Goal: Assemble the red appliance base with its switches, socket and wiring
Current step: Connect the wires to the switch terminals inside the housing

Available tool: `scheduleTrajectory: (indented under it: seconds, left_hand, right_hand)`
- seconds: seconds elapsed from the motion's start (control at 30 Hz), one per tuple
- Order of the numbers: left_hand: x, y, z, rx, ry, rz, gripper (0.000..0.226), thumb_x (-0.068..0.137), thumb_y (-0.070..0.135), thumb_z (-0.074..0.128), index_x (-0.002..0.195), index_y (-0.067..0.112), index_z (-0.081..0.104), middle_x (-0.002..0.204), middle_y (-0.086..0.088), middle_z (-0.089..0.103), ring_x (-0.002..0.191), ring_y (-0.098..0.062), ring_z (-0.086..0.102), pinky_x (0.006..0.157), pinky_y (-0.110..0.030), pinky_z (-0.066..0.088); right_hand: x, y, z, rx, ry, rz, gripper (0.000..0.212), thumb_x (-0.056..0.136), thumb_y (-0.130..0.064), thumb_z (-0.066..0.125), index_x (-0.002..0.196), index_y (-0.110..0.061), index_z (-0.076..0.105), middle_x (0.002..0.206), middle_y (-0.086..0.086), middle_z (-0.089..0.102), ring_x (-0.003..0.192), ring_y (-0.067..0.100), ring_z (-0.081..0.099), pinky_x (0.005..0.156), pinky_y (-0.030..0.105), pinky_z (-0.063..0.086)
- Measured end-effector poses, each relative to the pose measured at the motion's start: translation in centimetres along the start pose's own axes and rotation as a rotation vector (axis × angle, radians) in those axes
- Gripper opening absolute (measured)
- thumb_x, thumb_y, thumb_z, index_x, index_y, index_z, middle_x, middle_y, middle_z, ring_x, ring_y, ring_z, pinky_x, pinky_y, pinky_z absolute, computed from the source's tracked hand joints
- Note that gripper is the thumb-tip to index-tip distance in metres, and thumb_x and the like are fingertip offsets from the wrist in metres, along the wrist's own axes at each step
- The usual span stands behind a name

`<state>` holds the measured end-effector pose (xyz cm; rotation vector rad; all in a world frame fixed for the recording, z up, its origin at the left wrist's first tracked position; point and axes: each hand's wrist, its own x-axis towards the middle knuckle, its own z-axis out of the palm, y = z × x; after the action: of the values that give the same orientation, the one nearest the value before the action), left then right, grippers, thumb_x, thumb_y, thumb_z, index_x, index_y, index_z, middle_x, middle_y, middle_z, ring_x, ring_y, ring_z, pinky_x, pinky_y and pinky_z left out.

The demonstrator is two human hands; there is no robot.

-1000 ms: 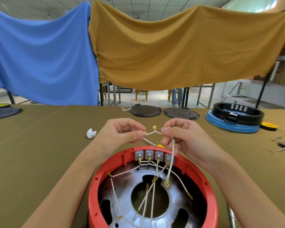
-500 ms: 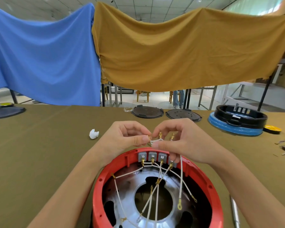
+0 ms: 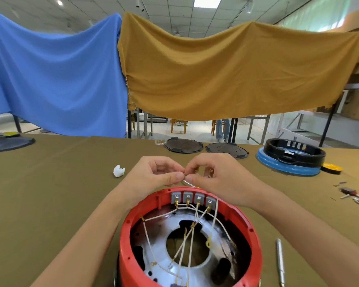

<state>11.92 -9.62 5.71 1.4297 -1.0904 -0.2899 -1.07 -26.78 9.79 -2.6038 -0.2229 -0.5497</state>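
Above the red appliance base [image 3: 190,241] on the olive table [image 3: 50,183], left hand [image 3: 153,177] and right hand [image 3: 218,179] pinching brass-tipped white wire [image 3: 215,212] together, fingertips touching.

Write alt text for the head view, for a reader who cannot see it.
Two hands, left hand and right hand, pinch a small brass wire terminal together above the red appliance base, whose four grey switches trail white wires inside, on an olive table.
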Motion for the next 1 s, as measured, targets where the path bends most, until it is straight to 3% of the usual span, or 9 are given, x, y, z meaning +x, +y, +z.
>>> scheduleTrajectory:
  seconds: [0.1,0.2,0.27,0.33,0.5,0.63,0.73,0.83,1.0]
  left_hand:
    - [-1.0,0.7,-0.5,0.099,-0.032,-0.055,0.025,0.082,0.029,0.080,0.107,0.025,0.075,0.102,-0.003,0.076,0.096,-0.018,0.072,0.085,-0.026,0.056]
    - [-2.1,0.5,-0.8,0.446,-0.045,-0.196,0.036,0.088,0.032,0.074,0.122,0.039,0.063,0.114,0.014,0.070,0.106,0.000,0.064,0.098,-0.030,0.052]
    - [-2.8,0.2,-0.4,0.578,-0.073,-0.307,0.032,0.095,0.022,0.065,0.124,0.034,0.062,0.117,0.014,0.067,0.108,-0.003,0.063,0.102,-0.036,0.049]
    - [-3.4,0.2,0.0,0.582,-0.059,-0.353,0.028,0.097,0.014,0.057,0.118,0.029,0.067,0.111,0.009,0.070,0.104,-0.009,0.065,0.100,-0.038,0.049]
    - [-3.6,0.8,0.9,0.745,-0.061,-0.390,0.029,0.096,0.013,0.051,0.119,0.026,0.063,0.113,0.005,0.067,0.103,-0.013,0.062,0.093,-0.032,0.049]
    - [-3.5,1.1,1.6,0.841,-0.067,-0.401,0.027,0.094,0.013,0.046,0.116,0.019,0.061,0.111,-0.001,0.067,0.101,-0.019,0.061,0.085,-0.031,0.047]
    - [-3.7,0.9,2.0,0.905,-0.052,-0.366,0.024,0.097,0.013,0.041,0.113,0.015,0.059,0.114,-0.005,0.066,0.103,-0.023,0.059,0.087,-0.034,0.045]
    - [-3.7,0.7,2.2,0.914,-0.031,-0.364,0.024,0.098,0.013,0.041,0.114,0.014,0.059,0.115,-0.005,0.066,0.105,-0.023,0.058,0.088,-0.034,0.046]
    - [-3.8,0.6,2.3,0.951,-0.025,-0.366,0.025,0.097,0.013,0.040,0.114,0.013,0.058,0.114,-0.007,0.066,0.103,-0.025,0.059,0.088,-0.037,0.047]
  right_hand:
    - [-0.4,0.1,0.1,0.058,-0.013,-0.005,0.008,0.091,-0.037,0.067,0.093,-0.034,0.074,0.086,-0.020,0.067,0.064,0.011,0.060,0.059,0.023,0.050]
    - [-0.8,0.3,-0.1,0.131,-0.040,0.053,0.011,0.091,-0.035,0.067,0.095,-0.029,0.075,0.086,-0.015,0.071,0.068,0.019,0.065,0.063,0.030,0.054]
    - [-0.9,0.4,-0.2,0.102,-0.077,0.078,0.010,0.092,-0.034,0.067,0.095,-0.028,0.074,0.086,-0.014,0.072,0.071,0.012,0.067,0.067,0.030,0.054]
    - [-1.0,0.1,-0.3,0.077,-0.122,0.085,0.008,0.093,-0.034,0.066,0.096,-0.028,0.069,0.086,-0.013,0.074,0.074,0.002,0.067,0.071,0.023,0.052]
    - [-1.0,-0.7,-0.5,0.070,-0.196,0.136,0.009,0.096,-0.034,0.061,0.097,-0.025,0.062,0.084,0.002,0.076,0.068,0.017,0.068,0.064,0.026,0.054]
    - [-1.3,-0.7,-0.4,0.006,-0.261,0.166,0.012,0.098,-0.036,0.058,0.102,-0.025,0.058,0.083,-0.015,0.075,0.069,0.008,0.068,0.064,0.024,0.049]
    - [-1.4,-0.7,-0.1,-0.100,-0.273,0.171,0.011,0.097,-0.039,0.059,0.101,-0.029,0.057,0.075,-0.010,0.073,0.068,0.002,0.066,0.070,0.027,0.052]
    - [-1.5,-0.8,0.1,-0.155,-0.263,0.170,0.010,0.098,-0.039,0.057,0.098,-0.030,0.055,0.072,-0.009,0.069,0.068,0.001,0.065,0.065,0.024,0.049]
    - [-1.5,-1.4,0.3,-0.234,-0.331,0.108,0.009,0.099,-0.037,0.055,0.103,-0.030,0.060,0.090,-0.006,0.072,0.075,0.001,0.066,0.077,0.031,0.057]
